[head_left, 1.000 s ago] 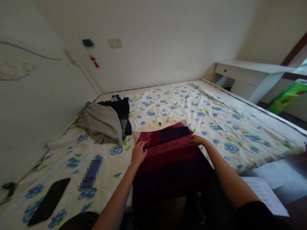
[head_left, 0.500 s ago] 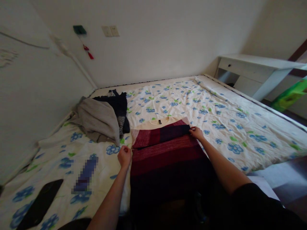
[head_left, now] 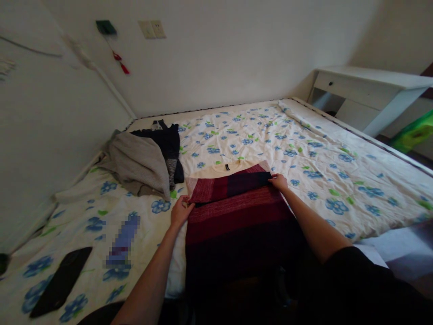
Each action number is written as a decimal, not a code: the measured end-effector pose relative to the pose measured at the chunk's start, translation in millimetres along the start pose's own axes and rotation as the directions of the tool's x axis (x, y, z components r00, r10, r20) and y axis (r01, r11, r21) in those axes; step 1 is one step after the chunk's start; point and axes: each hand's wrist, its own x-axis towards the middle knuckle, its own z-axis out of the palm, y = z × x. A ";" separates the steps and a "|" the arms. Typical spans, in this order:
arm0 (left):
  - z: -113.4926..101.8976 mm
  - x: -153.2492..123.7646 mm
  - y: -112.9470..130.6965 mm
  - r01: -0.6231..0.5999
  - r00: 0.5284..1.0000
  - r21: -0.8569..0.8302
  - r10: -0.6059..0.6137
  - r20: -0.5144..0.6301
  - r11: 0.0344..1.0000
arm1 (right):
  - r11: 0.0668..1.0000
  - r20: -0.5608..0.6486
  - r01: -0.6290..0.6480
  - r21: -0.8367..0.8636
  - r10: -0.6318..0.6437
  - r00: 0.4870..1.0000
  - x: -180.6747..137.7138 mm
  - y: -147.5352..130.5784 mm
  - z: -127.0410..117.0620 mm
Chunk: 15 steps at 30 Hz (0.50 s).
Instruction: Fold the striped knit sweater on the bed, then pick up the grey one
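At the far left of the bed (head_left: 304, 149), a flat black object (head_left: 61, 282) lies on the flowered sheet, and just to its right sits a small blurred item (head_left: 122, 239) that cannot be made out. Further back, a grey garment (head_left: 138, 164) is heaped against a dark one (head_left: 169, 146).

The left hand (head_left: 181, 211) rests at the left edge of the striped sweater (head_left: 237, 212), its grip apparently pinched on the corner of the folded-over band, though the fingers are partly hidden. The sweater lies flat near the front edge of the bed, cream at the collar, then red and dark bands, with its lower part hanging toward the person.

The right hand (head_left: 279, 181) presses on the right end of that same fold, its grip closed on the cloth there.

At the far right, off the bed, stands a white desk (head_left: 368, 88) with a green box (head_left: 412, 133) beside it.
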 end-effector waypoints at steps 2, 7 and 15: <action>3.7 -0.2 0.3 0.004 0.999 0.023 -0.003 -0.033 1.000 | 1.000 0.008 -0.001 0.020 0.001 1.000 1.7 -2.7 -3.5; 13.1 -6.6 -1.2 0.001 0.987 0.075 0.011 -0.161 0.997 | 0.992 -0.157 0.067 0.104 -0.050 0.986 9.7 -13.7 -19.7; 6.5 -0.1 -3.2 0.035 0.999 0.095 -0.035 -0.007 0.995 | 0.995 0.021 0.054 -0.082 -0.053 0.998 7.2 10.8 -18.6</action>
